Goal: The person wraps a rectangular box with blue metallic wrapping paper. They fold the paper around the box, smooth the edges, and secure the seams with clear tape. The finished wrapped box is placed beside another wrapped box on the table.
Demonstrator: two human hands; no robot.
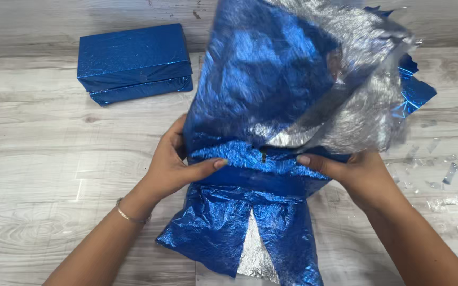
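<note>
At the bottom centre of the frame, the lower edge of a crinkled blue foil sheet (pixel 271 175) spreads over the pale wood-grain table (pixel 38 175), split by a gap that shows its silver underside. Just above that, both hands press on the sheet where it lies over a box-like shape, hidden under the foil. The left hand (pixel 173 167), a thin bracelet (pixel 128 216) on its wrist, cups the left side of the wrapped bulk, fingers curled around the edge and thumb stretched flat along the top fold toward the middle. The right hand (pixel 353 172) mirrors it from the right, thumb laid flat on the fold and pointing inward, its fingers tucked under the foil out of sight, so how far they close cannot be told. The two thumb tips stay apart, a small dark mark on the fold between them. Beyond the hands, the rest of the sheet rises and flops over in the upper centre and right, blue face toward the viewer and silver back turned outward. Scraps of clear tape (pixel 443 177) litter the table at right. Farthest off, in the upper left, lies a wrapped blue box (pixel 133 61), well apart.
</note>
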